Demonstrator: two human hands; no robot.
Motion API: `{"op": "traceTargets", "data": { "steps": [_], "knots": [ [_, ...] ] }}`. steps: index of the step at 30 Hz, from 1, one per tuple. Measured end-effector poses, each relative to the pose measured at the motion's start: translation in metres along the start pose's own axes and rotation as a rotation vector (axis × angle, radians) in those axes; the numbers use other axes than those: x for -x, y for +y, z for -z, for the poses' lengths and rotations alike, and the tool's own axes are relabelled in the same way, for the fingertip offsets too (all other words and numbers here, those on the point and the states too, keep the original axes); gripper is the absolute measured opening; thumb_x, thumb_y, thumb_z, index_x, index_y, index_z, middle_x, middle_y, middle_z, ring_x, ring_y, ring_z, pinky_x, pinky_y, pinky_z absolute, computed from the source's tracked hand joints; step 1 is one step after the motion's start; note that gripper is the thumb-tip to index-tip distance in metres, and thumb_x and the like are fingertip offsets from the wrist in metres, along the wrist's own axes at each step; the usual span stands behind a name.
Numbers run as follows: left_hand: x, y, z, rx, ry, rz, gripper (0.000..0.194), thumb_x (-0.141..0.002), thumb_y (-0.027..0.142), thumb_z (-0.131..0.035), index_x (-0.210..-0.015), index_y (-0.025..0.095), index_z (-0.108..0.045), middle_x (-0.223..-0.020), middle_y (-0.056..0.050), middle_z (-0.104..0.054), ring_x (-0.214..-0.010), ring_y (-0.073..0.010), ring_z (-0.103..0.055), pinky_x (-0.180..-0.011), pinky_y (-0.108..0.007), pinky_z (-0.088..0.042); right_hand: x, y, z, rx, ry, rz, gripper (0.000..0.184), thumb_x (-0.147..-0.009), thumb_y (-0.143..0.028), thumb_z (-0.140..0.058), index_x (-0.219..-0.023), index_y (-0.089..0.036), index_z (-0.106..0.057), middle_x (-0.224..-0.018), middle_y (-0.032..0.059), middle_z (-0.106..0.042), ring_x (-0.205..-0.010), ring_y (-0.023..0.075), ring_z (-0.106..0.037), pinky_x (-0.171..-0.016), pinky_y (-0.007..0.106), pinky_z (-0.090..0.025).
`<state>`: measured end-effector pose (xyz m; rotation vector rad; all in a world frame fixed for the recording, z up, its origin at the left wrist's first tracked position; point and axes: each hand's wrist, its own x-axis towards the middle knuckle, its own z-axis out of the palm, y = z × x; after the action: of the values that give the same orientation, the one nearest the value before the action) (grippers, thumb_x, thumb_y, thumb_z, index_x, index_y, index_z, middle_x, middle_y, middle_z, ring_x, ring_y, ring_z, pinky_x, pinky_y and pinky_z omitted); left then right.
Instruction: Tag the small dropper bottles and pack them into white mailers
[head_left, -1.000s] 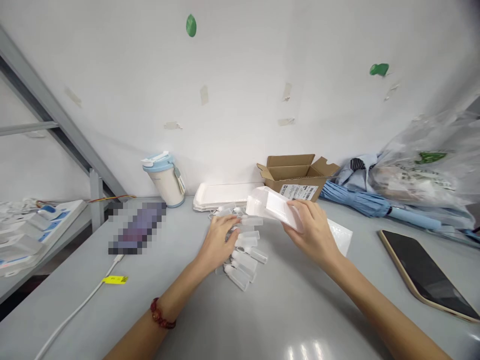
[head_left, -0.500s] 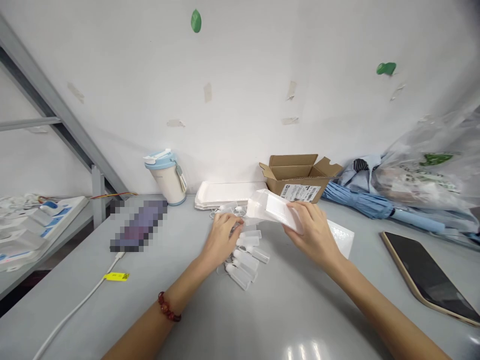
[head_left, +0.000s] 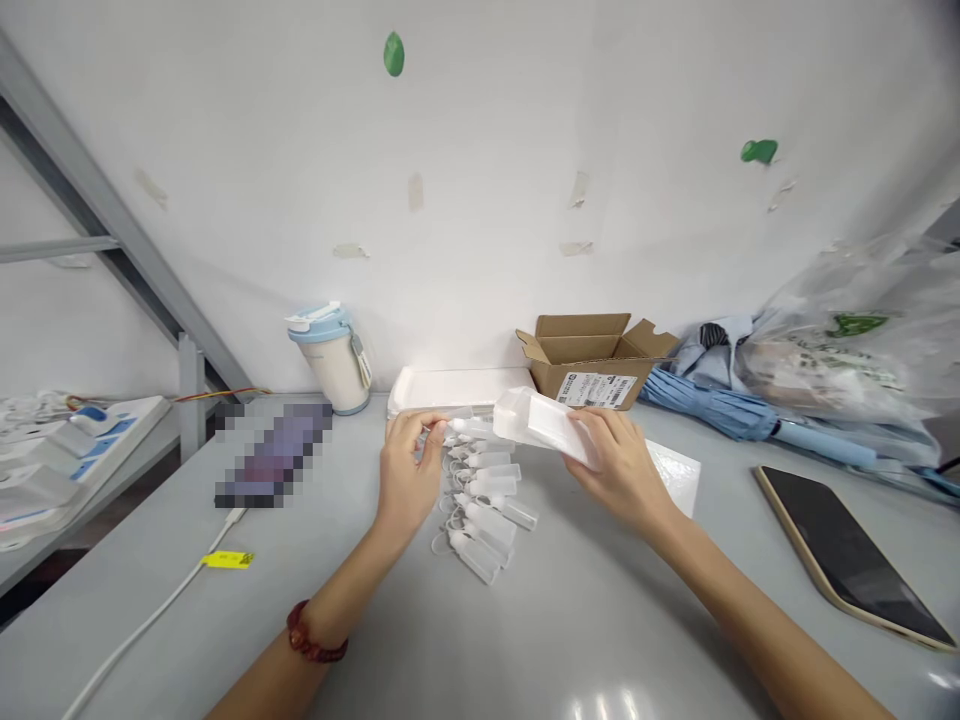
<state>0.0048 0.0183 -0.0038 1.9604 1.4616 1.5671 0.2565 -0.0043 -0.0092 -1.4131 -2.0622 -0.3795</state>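
Note:
My left hand [head_left: 409,470] has its thumb and fingers pinched at the cap end of a small translucent plastic bottle [head_left: 480,429]. That bottle points toward the open end of a white box [head_left: 551,422], which my right hand [head_left: 619,460] grips from the right, tilted above the table. Below and between the hands, several similar bottles [head_left: 491,520] with white caps and thin loops lie in a loose row. Behind them is a stack of flat white trays or cartons [head_left: 465,385]. A flat white packet [head_left: 677,475] lies partly behind my right hand.
A cream and blue tumbler [head_left: 334,365] and a blurred-out phone-like object [head_left: 277,455] with a cable are at left. An opened cardboard box [head_left: 596,365] stands at the back. Rightward lie a blue folded umbrella [head_left: 705,405], a plastic bag [head_left: 840,370] and a phone [head_left: 847,550].
My left hand has drawn back left from over the bottles, now pinching one near the box opening. My right hand keeps the white box almost in place.

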Motion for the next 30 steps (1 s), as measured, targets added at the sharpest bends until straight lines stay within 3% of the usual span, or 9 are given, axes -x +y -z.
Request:
{"op": "traceTargets", "data": {
  "steps": [6, 16, 21, 27, 30],
  "knots": [
    [0.001, 0.008, 0.004, 0.075, 0.13, -0.022, 0.015, -0.085, 0.024, -0.05, -0.084, 0.02, -0.064, -0.086, -0.002, -0.062, -0.08, -0.0154, -0.053, -0.068, -0.026, -0.041, 0.002, -0.004, -0.006, -0.013, -0.046, 0.055, 0.038, -0.075, -0.017, -0.052, -0.113, -0.019, -0.044, -0.109, 0.0125, -0.054, -0.1, 0.0285, -0.049, -0.078, 0.04, -0.039],
    [0.016, 0.012, -0.009, 0.211, -0.16, -0.011, 0.011, -0.078, 0.023, -0.061, -0.081, 0.025, -0.072, -0.08, -0.001, -0.071, -0.085, -0.0188, -0.057, -0.076, -0.032, -0.047, 0.003, -0.023, 0.0, -0.067, 0.006, 0.149, 0.037, -0.075, -0.01, -0.048, -0.11, -0.019, -0.045, -0.104, 0.0123, -0.055, -0.095, 0.028, -0.05, -0.074, 0.039, -0.04],
    [0.014, 0.016, -0.007, 0.24, -0.229, 0.117, 0.011, -0.076, 0.025, -0.062, -0.08, 0.025, -0.073, -0.081, -0.002, -0.071, -0.085, -0.0197, -0.057, -0.069, -0.031, -0.048, 0.002, -0.021, 0.004, -0.105, 0.0, 0.142, 0.038, -0.076, -0.013, -0.05, -0.112, -0.02, -0.044, -0.106, 0.0124, -0.054, -0.096, 0.0279, -0.051, -0.076, 0.04, -0.041],
    [0.013, 0.016, -0.006, 0.259, -0.321, 0.104, 0.013, -0.077, 0.025, -0.061, -0.082, 0.024, -0.073, -0.08, -0.002, -0.071, -0.087, -0.0186, -0.057, -0.077, -0.03, -0.048, 0.002, -0.024, 0.007, -0.155, -0.016, 0.197, 0.039, -0.075, -0.011, -0.051, -0.112, -0.02, -0.043, -0.104, 0.0119, -0.053, -0.094, 0.027, -0.05, -0.073, 0.039, -0.042],
    [0.01, 0.016, -0.004, 0.251, -0.31, 0.142, 0.013, -0.076, 0.025, -0.062, -0.081, 0.025, -0.074, -0.079, -0.001, -0.07, -0.084, -0.0182, -0.058, -0.071, -0.029, -0.048, 0.003, -0.026, 0.008, -0.174, -0.032, 0.216, 0.04, -0.075, -0.012, -0.051, -0.113, -0.019, -0.043, -0.104, 0.0124, -0.053, -0.094, 0.0268, -0.05, -0.072, 0.039, -0.043]
  ]
}}
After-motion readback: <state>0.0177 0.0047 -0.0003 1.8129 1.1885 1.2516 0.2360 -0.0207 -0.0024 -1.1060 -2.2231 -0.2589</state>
